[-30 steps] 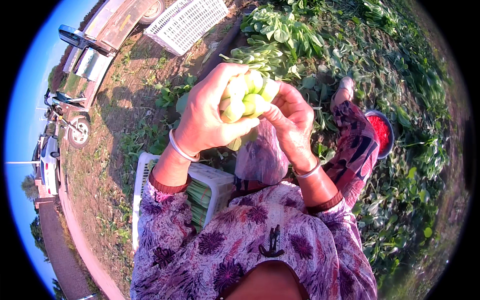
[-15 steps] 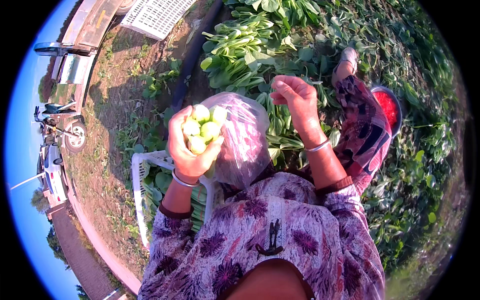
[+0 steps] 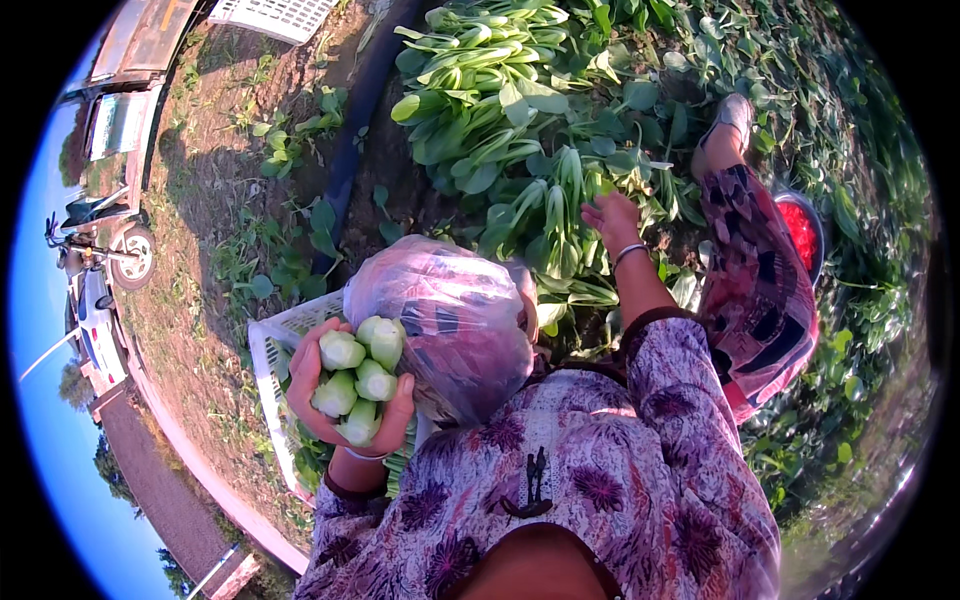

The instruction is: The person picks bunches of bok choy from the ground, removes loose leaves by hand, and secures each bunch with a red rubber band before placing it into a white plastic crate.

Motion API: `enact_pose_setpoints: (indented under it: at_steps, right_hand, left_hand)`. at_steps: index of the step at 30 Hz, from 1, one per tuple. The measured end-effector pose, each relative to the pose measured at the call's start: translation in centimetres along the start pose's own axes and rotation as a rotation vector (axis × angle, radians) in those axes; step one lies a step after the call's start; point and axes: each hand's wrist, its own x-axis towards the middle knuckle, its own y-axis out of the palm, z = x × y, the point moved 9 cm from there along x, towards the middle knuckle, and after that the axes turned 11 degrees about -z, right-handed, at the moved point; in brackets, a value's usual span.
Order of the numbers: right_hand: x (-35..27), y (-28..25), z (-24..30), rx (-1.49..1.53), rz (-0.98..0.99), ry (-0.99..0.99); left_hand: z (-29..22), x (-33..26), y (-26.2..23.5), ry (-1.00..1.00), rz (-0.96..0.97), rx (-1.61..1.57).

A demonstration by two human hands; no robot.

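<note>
My left hand (image 3: 325,385) is wrapped round a bunch of bok choy (image 3: 360,375), with several pale cut stem ends facing up; their leaves are hidden below. Beside it, clear plastic (image 3: 440,310) covers my left knee. My right hand (image 3: 612,218) reaches out over the plot, fingers apart and seemingly with nothing in them. Just left of those fingers, loose bok choy (image 3: 555,215) lies on the ground. Farther off lies a larger row of bok choy (image 3: 490,70).
A white plastic crate (image 3: 265,365) holding greens stands by my left forearm. A dark hose (image 3: 350,165) runs along the soil. Beyond my right leg sits a basin with red contents (image 3: 800,235). Another white crate (image 3: 285,15), a motorbike (image 3: 125,255) and a car (image 3: 98,335) are at the left.
My left hand has lowered toward me with the bok choy bunch. My right hand has opened and stretched away, near the bok choy on the ground. The view has shifted slightly.
</note>
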Motion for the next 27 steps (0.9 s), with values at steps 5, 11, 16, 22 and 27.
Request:
enact_pose_setpoints:
  at_steps: [5, 11, 16, 22, 27]
  right_hand:
    - [-0.1, 0.4, -1.2, -0.249, 0.006, -0.028]
    - [-3.8, -0.1, 0.1, -0.361, 0.002, -0.055]
    - [-7.4, -1.1, 5.9, -0.311, -0.048, -0.624]
    - [-18.2, -0.9, 16.0, -0.323, -0.047, -1.171]
    - [-28.8, -1.7, 20.8, 0.089, 0.261, -1.096]
  left_hand:
    - [0.2, -0.3, -0.9, -0.031, -0.012, 0.006]
    - [-0.9, -0.5, -1.2, 0.017, -0.023, -0.004]
    - [-3.0, -0.8, -1.7, 0.123, -0.058, -0.077]
    - [-5.7, -1.0, -2.2, 0.123, -0.038, -0.071]
    - [-5.3, -0.1, -1.2, 0.102, 0.004, -0.049]
